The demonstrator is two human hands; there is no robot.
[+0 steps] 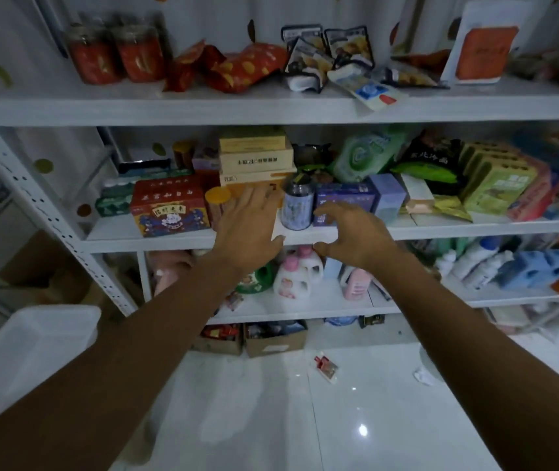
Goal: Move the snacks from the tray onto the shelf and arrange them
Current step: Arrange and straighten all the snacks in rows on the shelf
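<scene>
White tray (33, 338) low left beside left forearm, contents unclear. Both arms stretched forward to middle shelf (475, 229). Left hand (247, 229) flat, fingers spread, empty. Right hand (349, 232) loosely curled, empty. Blue can (297, 207) upright at shelf front, between hands, just beside both.

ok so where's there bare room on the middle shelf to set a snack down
Left front corner of the middle shelf, between the post and the red box. Also a narrow front strip right of the right hand, before the gold packet. Centre and right rear are packed.
</scene>
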